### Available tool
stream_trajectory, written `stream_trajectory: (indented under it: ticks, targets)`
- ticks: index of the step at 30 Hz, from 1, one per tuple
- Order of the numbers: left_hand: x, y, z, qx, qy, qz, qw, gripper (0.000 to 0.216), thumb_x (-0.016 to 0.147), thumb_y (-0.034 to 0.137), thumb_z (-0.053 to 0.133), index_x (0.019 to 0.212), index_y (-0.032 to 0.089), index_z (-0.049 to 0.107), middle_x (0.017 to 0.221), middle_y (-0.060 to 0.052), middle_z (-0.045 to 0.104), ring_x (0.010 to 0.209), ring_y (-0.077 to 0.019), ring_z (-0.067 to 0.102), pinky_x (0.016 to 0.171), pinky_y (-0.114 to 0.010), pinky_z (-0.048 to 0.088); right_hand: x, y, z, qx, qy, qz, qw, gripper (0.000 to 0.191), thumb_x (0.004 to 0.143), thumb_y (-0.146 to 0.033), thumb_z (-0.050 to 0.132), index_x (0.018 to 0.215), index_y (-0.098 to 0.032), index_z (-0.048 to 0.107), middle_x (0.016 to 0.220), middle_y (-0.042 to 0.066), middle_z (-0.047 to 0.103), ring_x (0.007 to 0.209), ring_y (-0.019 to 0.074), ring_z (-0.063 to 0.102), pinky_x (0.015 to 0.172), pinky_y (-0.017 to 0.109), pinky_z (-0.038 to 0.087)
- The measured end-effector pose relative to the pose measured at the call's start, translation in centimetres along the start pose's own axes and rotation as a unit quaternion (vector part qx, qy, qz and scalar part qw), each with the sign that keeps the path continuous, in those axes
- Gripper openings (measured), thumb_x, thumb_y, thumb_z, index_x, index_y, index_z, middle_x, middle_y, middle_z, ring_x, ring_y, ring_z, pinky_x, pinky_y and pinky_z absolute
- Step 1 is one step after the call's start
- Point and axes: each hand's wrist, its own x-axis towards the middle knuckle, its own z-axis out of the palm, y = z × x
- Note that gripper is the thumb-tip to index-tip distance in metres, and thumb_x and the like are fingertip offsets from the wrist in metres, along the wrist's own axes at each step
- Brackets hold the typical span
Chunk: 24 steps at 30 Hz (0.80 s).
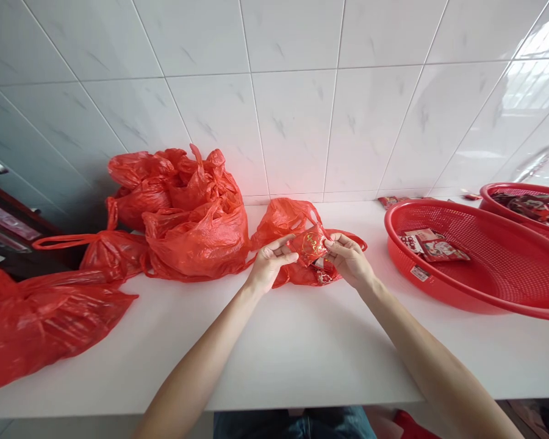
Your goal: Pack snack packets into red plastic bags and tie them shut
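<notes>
- While both hands meet over the middle of the white table (320,347), a shiny red packet (310,245) with gold print is held up between them, above an open red plastic bag (286,214).
- On the packet's 9 o'clock side, the left hand (271,259) pinches its edge, thumb and fingers closed on it.
- On its 3 o'clock side, the right hand (351,261) nips the opposite edge between thumb and fingers.
- Just under the right hand, at about 5 o'clock from the packet, more small wrappers (324,275) show in the bag's mouth.
- At 9 o'clock, a heap of red bags (194,235) stands near the tiled wall (297,116), with a small tied bag (112,251) beside it.
- Toward 8 o'clock, a large red bag (55,320) lies at the table's left end.
- At 3 o'clock sits a red basket (498,268) with a few snack packs (439,247) inside.
- Beyond it, nearer 2 o'clock, a second basket (526,186) holds dark packs (531,206).
</notes>
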Motion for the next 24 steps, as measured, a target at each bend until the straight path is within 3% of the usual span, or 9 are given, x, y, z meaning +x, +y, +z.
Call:
stream_trajectory:
  ticks: [4,8,12,15,18,20,22,24]
  targets:
    - [-0.1,-0.2,0.0,0.027,-0.023,0.016,0.999,0.054,0.060,0.030,0.086,0.112,0.020,0.075,0.084,0.000,0.076,0.090,-0.0196,0.071,0.097,-0.040,0.054,-0.1,-0.1,0.0,0.003,0.010,0.001,1.000,0.045,0.059,-0.050,0.087,0.074,-0.025,0.053,0.072,-0.003,0.062,0.068,0.0172,0.062,0.064,0.033,0.055]
    - [-0.4,-0.5,-0.2,0.201,-0.023,0.033,0.979,0.049,0.070,0.032,0.078,0.117,0.017,0.072,0.086,-0.003,0.076,0.086,-0.0215,0.071,0.090,-0.040,0.057,-0.1,0.2,-0.2,0.001,0.030,0.010,1.000,0.045,0.056,-0.048,0.090,0.076,-0.022,0.058,0.074,-0.002,0.067,0.064,0.0140,0.062,0.063,0.030,0.055]
    - [-1.0,-1.0,-0.3,0.431,0.014,0.077,0.899,0.043,0.073,0.027,0.076,0.114,0.017,0.067,0.093,-0.006,0.073,0.091,-0.0247,0.071,0.089,-0.041,0.056,0.1,1.1,-0.7,-0.062,0.040,0.024,0.997,0.047,0.057,-0.049,0.089,0.076,-0.022,0.057,0.068,-0.002,0.067,0.057,0.0147,0.063,0.066,0.034,0.057]
    - [-1.3,-1.2,-0.3,0.537,0.020,0.096,0.838,0.045,0.071,0.019,0.076,0.114,0.019,0.063,0.104,-0.009,0.071,0.101,-0.0286,0.068,0.090,-0.043,0.055,0.3,1.9,-0.9,-0.177,0.035,0.016,0.983,0.036,0.066,-0.043,0.081,0.084,-0.022,0.058,0.073,0.002,0.070,0.068,0.0215,0.069,0.073,0.040,0.059]
    - [-1.5,-1.2,-0.1,0.606,0.021,0.109,0.788,0.039,0.072,0.015,0.073,0.109,0.020,0.063,0.107,-0.010,0.069,0.103,-0.0301,0.067,0.090,-0.044,0.054,0.4,2.1,-1.0,-0.294,0.073,-0.041,0.952,0.024,0.070,-0.027,0.073,0.089,-0.021,0.060,0.087,0.005,0.071,0.085,0.0234,0.070,0.079,0.040,0.058]
    - [-1.6,-1.1,0.0,0.642,0.024,0.093,0.761,0.032,0.076,0.020,0.072,0.107,0.019,0.064,0.105,-0.012,0.067,0.101,-0.0312,0.067,0.090,-0.044,0.054,0.3,1.8,-1.0,-0.363,0.074,-0.078,0.926,0.016,0.069,-0.021,0.070,0.081,-0.021,0.060,0.088,0.004,0.070,0.087,0.0222,0.067,0.078,0.036,0.055]
    - [-1.7,-1.0,0.1,0.667,0.029,0.072,0.741,0.028,0.080,0.027,0.072,0.105,0.017,0.064,0.104,-0.015,0.067,0.100,-0.0333,0.067,0.088,-0.045,0.053,0.0,1.3,-1.1,-0.452,0.015,-0.093,0.887,0.013,0.070,-0.022,0.069,0.069,-0.022,0.057,0.076,0.001,0.067,0.075,0.0190,0.064,0.068,0.031,0.052]
    - [-1.8,-1.0,0.2,0.677,0.034,0.058,0.733,0.027,0.081,0.031,0.071,0.103,0.016,0.064,0.105,-0.017,0.067,0.099,-0.0344,0.067,0.085,-0.044,0.053,-0.4,0.8,-1.0,-0.553,-0.064,-0.080,0.827,0.023,0.070,-0.023,0.071,0.060,-0.022,0.051,0.062,-0.002,0.062,0.059,0.0152,0.058,0.054,0.026,0.043]
